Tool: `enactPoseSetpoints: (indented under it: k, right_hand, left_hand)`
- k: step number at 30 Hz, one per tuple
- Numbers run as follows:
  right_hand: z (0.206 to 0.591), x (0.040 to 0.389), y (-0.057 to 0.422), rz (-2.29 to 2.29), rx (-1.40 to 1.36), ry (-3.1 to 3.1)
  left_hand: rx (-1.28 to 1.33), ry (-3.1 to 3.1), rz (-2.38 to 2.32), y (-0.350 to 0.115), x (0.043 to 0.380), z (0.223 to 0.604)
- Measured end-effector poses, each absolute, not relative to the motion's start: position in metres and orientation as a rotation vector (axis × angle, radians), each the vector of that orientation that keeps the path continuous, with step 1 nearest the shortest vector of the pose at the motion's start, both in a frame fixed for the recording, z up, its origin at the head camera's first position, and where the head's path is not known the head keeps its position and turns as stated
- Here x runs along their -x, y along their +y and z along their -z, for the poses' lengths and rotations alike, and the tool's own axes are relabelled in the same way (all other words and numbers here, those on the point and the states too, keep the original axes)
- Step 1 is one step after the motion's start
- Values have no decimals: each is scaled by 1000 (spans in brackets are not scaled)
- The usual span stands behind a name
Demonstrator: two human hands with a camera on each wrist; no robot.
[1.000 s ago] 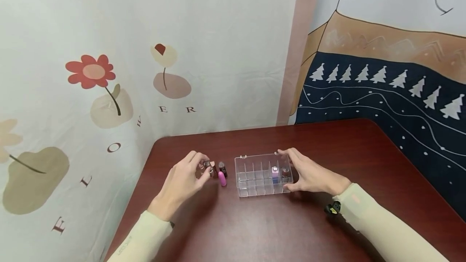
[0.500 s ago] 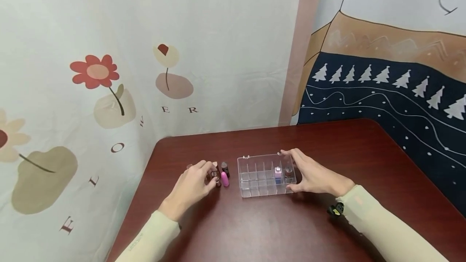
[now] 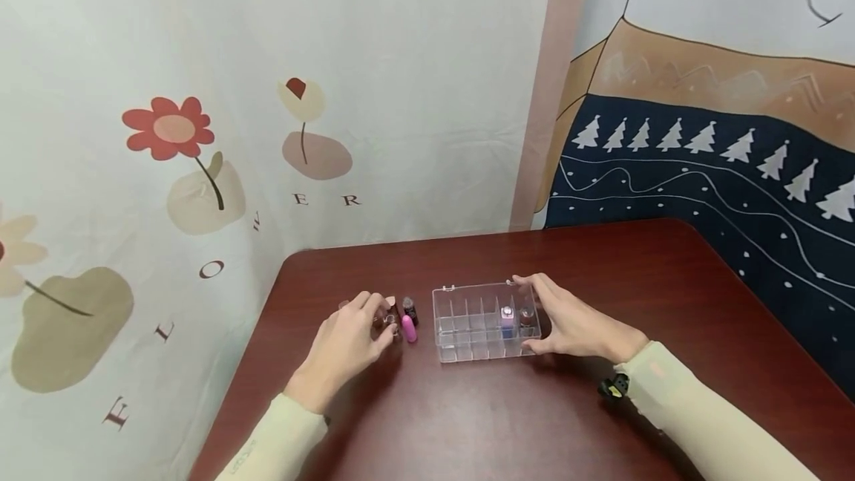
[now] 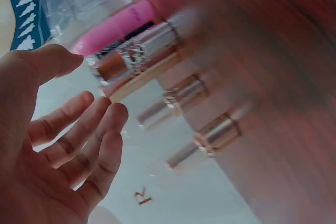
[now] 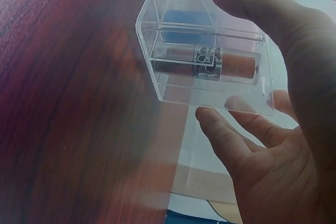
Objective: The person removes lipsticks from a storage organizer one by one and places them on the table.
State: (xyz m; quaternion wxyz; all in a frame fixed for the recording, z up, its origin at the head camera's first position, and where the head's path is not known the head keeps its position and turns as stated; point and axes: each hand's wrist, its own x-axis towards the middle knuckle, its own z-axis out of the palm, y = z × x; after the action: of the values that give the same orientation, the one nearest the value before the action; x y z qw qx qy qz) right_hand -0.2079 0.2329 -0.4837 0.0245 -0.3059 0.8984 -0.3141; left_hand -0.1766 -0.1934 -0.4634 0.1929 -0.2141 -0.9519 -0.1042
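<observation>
My left hand (image 3: 344, 344) is at a small group of lipstick tubes, thumb and fingers spread apart. In the left wrist view, the fingertips are right at the top of a clear tube with an orange-brown section (image 4: 112, 68). Against that tube stands a bright pink tube (image 4: 118, 26), with two slimmer tubes farther right, one of them a clear-capped tube (image 4: 218, 136). My right hand (image 3: 577, 325) grips the right end of a clear divided plastic box (image 3: 461, 353), thumb on the near side and fingers behind. Inside are a pink-and-blue tube (image 3: 508, 323) and a brown lipstick tube (image 5: 239, 66).
The box stands on a dark red-brown table (image 3: 481, 414). A dark tube (image 3: 410, 310) stands between the left hand and the box. Behind the table hangs a white printed cloth (image 3: 427, 95), with a dark blue part at right.
My left hand has moved right and toward me over the tubes, then shifted slightly left, uncovering a tube on its far left. My right hand stays on the box.
</observation>
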Motion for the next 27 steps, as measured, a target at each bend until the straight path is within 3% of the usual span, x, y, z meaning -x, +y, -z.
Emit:
enactPoseSetpoints:
  k: [8,15,27]
  right_hand:
    - [484,209,233,977,958,2782]
    - [485,210,232,991,991,2783]
    - [486,211,232,937,1014,2827]
  left_hand:
    - [869,-2422,439,-137,176,448]
    - [1075,-2433,301,-79,189,442]
    - [1104,-2574,133,-44,206,443]
